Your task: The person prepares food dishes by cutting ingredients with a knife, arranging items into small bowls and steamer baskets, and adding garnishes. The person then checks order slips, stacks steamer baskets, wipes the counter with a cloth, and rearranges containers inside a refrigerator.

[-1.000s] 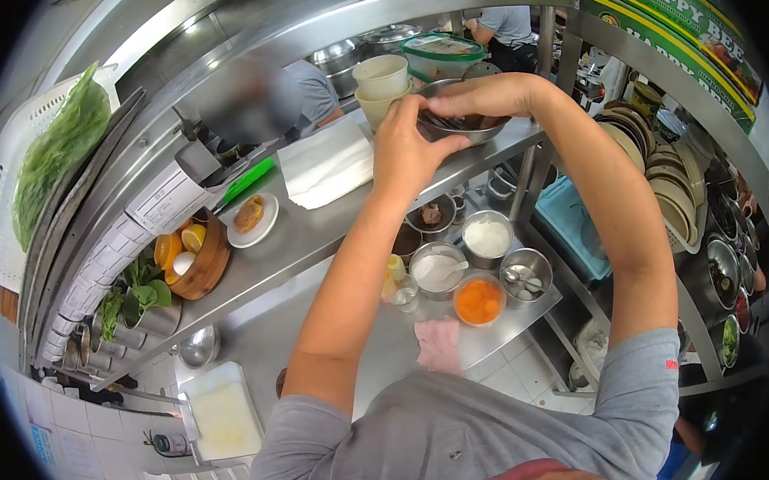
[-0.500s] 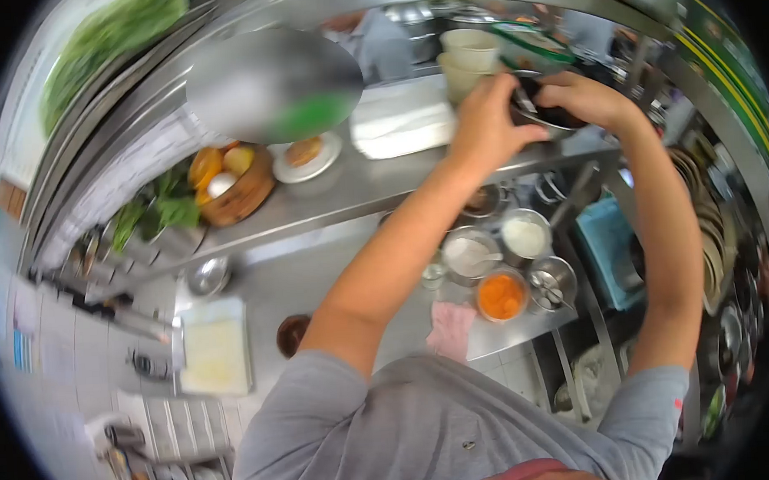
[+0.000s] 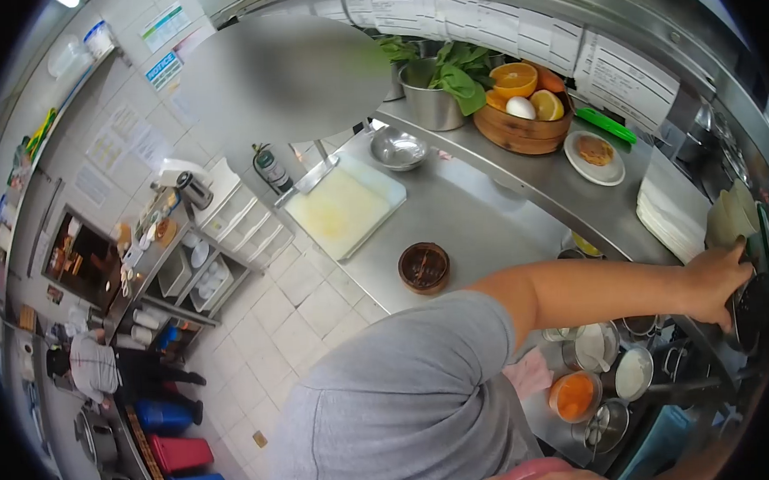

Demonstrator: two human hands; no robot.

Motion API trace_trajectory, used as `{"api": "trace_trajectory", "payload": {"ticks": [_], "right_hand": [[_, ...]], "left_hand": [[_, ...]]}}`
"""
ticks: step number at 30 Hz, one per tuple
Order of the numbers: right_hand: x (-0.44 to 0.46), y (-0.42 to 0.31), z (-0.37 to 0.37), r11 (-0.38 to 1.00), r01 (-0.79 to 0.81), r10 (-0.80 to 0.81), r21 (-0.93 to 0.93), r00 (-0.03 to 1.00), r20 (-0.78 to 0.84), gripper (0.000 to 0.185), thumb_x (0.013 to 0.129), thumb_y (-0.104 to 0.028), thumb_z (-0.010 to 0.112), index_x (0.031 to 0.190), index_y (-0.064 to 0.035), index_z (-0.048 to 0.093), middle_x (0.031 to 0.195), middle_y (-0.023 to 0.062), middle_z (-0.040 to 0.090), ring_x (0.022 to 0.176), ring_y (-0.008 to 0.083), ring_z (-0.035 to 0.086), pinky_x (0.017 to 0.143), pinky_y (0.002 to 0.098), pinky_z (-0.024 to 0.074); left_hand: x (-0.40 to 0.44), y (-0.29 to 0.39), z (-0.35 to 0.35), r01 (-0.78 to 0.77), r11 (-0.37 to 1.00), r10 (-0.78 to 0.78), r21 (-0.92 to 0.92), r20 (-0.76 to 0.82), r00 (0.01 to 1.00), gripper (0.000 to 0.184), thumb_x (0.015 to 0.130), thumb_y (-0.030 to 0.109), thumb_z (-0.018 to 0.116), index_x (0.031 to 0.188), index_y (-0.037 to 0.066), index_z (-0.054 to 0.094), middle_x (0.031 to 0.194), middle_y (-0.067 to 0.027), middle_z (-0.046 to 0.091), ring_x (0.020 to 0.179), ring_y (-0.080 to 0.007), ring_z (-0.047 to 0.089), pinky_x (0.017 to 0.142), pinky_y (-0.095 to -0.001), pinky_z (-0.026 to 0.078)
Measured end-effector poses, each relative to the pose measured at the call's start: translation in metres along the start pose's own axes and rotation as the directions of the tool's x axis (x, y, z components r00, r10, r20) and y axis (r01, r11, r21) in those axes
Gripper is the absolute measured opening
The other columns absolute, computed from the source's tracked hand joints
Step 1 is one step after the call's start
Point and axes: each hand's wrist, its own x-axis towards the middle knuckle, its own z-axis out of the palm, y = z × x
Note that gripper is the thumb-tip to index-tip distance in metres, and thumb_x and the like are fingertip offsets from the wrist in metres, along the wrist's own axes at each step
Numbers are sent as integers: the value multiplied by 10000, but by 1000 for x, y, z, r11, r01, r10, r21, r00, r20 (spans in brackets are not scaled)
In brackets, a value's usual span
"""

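Observation:
At the far right edge, my left hand [image 3: 719,283] rests on the rim of a dark metal bowl [image 3: 753,312] on the steel shelf, its fingers spread around the near side, thumb down. Pale stacked tubs [image 3: 731,213] stand just beyond the fingers, and folded white cloths [image 3: 671,207] lie left of them. My right hand is not visible; only a blurred part of the right forearm [image 3: 705,466] shows at the lower right. The bowl's contents are too dark to make out.
Below the shelf are an orange-filled container [image 3: 574,396], a white-filled pot [image 3: 633,373] and a pink cloth [image 3: 528,372]. A cutting board [image 3: 345,205], metal bowl [image 3: 399,148] and brown bowl [image 3: 424,267] sit on the counter. A person [image 3: 104,368] stands far left.
The view has swung left, shifting the shelf and bowl to the right edge. My right hand has left the frame. The cutting board, the floor and a person at far left now show.

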Motion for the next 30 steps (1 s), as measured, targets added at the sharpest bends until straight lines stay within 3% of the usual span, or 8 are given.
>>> {"api": "trace_trajectory", "payload": {"ticks": [3, 7, 10, 14, 17, 22, 25, 30], "right_hand": [[-7, 3, -13, 988, 24, -27, -150, 999, -19, 569, 1125, -72, 516, 1672, 39, 405, 1694, 251, 472, 1603, 363, 412, 1325, 434, 292], [2, -2, -8, 949, 122, -144, -291, 988, -55, 561, 1127, -68, 508, 1664, 57, 405, 1698, 259, 464, 1604, 369, 411, 1327, 431, 287], [19, -38, -6, 990, 41, -25, -136, 993, 119, 565, 1078, 23, 496, 1634, 87, 420, 1649, 320, 488, 1566, 399, 452, 1291, 459, 326], [28, -67, -10, 974, 50, -36, -220, 997, 69, 638, 1049, 59, 484, 1679, 28, 392, 1673, 309, 474, 1563, 411, 468, 1269, 456, 370], [29, -88, 3, 964, -79, 32, 255, 983, 181, 617, 1042, 64, 481, 1655, 58, 409, 1598, 318, 535, 1496, 415, 526, 1236, 467, 385], [43, -112, 18, 979, 9, -87, 202, 922, 378, 536, 1119, -57, 511, 1641, 47, 447, 1537, 270, 611, 1413, 358, 602, 1192, 429, 421], [53, -167, -6, 932, -190, 22, 308, 880, 475, 493, 1187, -246, 531, 1563, 73, 541, 1476, 249, 645, 1371, 340, 618, 1179, 418, 427], [51, -120, 6, 958, -219, 135, 185, 913, 386, 498, 1195, -307, 534, 1523, 64, 593, 1447, 218, 685, 1345, 292, 637, 1163, 411, 448]], "left_hand": [[9, 1, 1, -110, 972, 99, 209, 64, 993, 1040, 556, 509, 1037, 1311, -78, 629, 1459, -408, 493, 1242, -495, 625, 1056, -492, 551], [23, -3, 0, -160, 968, 114, 196, 227, 967, 1226, 524, 530, 1053, 1458, -71, 535, 1524, -420, 455, 1340, -505, 590, 1125, -488, 522], [20, -7, 7, -128, 976, 90, 176, 209, 974, 1332, 508, 534, 1060, 1535, -69, 463, 1562, -427, 417, 1402, -508, 557, 1169, -481, 500], [22, -9, 12, -36, 992, 5, 123, 242, 970, 1394, 487, 482, 1083, 1584, -59, 415, 1589, -428, 386, 1432, -513, 534, 1198, -468, 483], [15, 4, 2, -14, 993, -9, 117, 190, 982, 1397, 511, 424, 1088, 1611, -57, 373, 1586, -434, 381, 1454, -517, 506, 1207, -462, 473], [12, 18, 2, -5, 994, -15, 106, 187, 982, 1279, 586, 379, 1059, 1604, -46, 412, 1513, -405, 454, 1419, -509, 532, 1178, -481, 496], [7, 14, 7, -10, 992, -13, 124, 182, 983, 1177, 628, 362, 1037, 1575, -39, 463, 1489, -395, 476, 1370, -505, 574, 1133, -486, 533], [1, 18, 5, 5, 993, -26, 121, 176, 984, 1061, 634, 356, 1023, 1509, -13, 549, 1472, -362, 507, 1324, -495, 607, 1079, -487, 563]]}}
